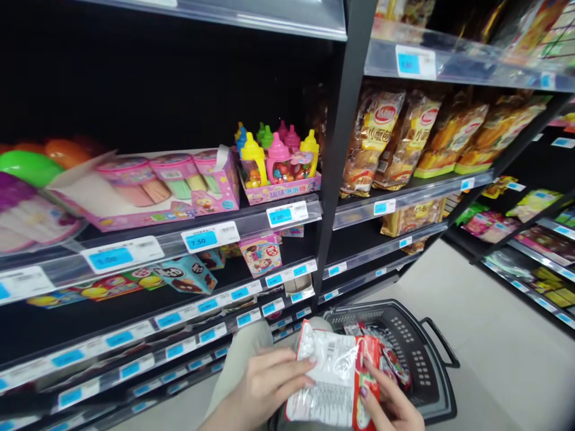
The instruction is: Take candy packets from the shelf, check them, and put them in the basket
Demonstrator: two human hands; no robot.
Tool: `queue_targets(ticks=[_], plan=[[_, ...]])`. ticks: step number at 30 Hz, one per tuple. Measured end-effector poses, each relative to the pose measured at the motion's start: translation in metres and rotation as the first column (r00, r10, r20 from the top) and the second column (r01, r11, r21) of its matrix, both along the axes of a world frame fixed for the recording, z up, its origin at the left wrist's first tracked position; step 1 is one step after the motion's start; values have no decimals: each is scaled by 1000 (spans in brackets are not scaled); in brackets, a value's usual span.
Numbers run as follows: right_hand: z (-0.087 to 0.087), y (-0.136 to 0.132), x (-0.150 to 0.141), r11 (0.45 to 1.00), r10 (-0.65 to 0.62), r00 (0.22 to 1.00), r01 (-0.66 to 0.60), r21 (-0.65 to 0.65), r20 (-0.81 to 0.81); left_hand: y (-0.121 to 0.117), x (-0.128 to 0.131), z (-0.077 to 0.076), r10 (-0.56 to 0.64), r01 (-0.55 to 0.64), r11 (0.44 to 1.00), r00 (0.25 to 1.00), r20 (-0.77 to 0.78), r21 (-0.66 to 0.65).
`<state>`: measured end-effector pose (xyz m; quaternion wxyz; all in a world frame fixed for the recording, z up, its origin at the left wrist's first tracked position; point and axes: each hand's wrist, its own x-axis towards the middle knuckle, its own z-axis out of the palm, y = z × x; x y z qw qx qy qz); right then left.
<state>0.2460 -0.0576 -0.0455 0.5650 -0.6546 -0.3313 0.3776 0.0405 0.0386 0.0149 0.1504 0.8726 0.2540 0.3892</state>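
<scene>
A white and red snack bag is held between both hands above my lap, its printed side facing up. My left hand grips its left edge, fingers lying over the front. On the right edge, my right hand closes round the red part of the bag. Just beyond the bag, a dark grey shopping basket rests on the floor, with several shiny red and dark packets inside, partly hidden by the bag.
Shelves with price tags run along the left and ahead. They carry pink candy boxes, baby-bottle candies and bagged bread. Small boxes stand lower down. Light floor lies right of the basket, with another shelf unit beyond.
</scene>
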Motion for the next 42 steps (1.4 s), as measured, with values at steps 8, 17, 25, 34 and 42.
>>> queue_targets(ticks=[8,17,25,34,42], plan=[[-27,-16,8,999,13,989,-8,-34,148,-11,-6,-34,-43,64,996,960,-277,66],[-115,-26,24,926,371,870,-321,-199,325,-18,-2,-142,-246,8,881,862,-443,-473],[-174,-25,10,894,445,648,-364,-262,618,-28,7,-194,-315,-125,799,746,-587,-589],[-168,-4,12,653,423,-139,-638,-408,895,-31,5,-201,-301,-165,798,723,-622,-579],[-167,3,3,583,488,-201,-649,-488,850,-26,5,-203,-320,-165,821,659,-680,-546]])
